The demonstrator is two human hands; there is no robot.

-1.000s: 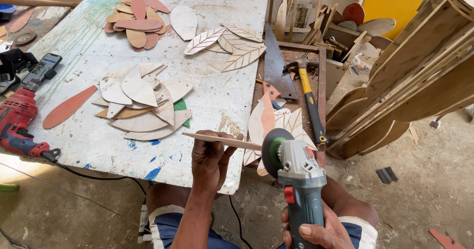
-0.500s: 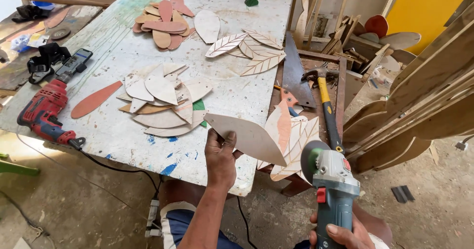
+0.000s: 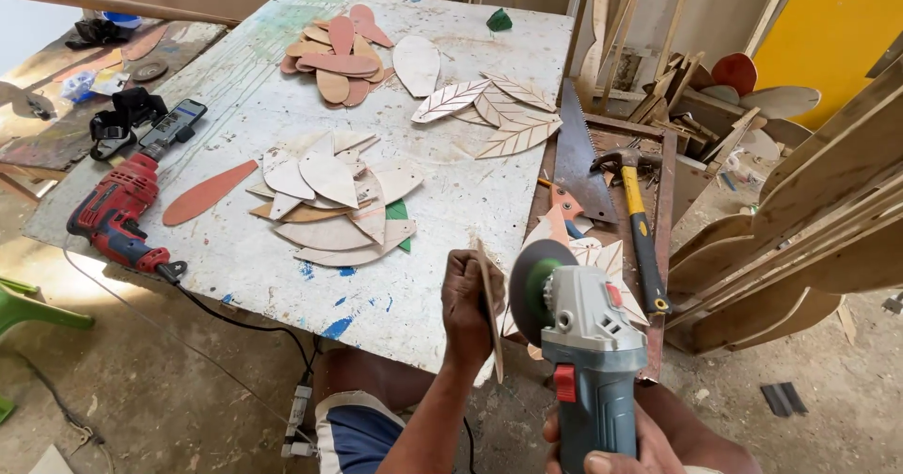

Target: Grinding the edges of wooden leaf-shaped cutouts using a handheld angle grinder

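Observation:
My left hand [image 3: 467,307] grips a thin leaf-shaped plywood piece [image 3: 490,309], held upright on edge just off the near edge of the white work table [image 3: 282,117]. My right hand [image 3: 621,450] holds a grey and teal angle grinder [image 3: 583,356] by its body at the bottom of the view. The grinder's disc [image 3: 529,291] stands right beside the plywood piece's edge. I cannot tell whether they touch.
The table bears a pile of pale leaf cut-outs [image 3: 329,201], reddish cut-outs [image 3: 339,55], carved leaves [image 3: 494,112] and a red drill [image 3: 118,211] with its cord. A handsaw [image 3: 578,159] and hammer [image 3: 635,220] lie on a side stand. Curved wooden planks [image 3: 800,220] lean at right.
My left hand has turned the plywood piece from flat to upright on edge. The grinder has moved up and left, so its disc is now next to the piece.

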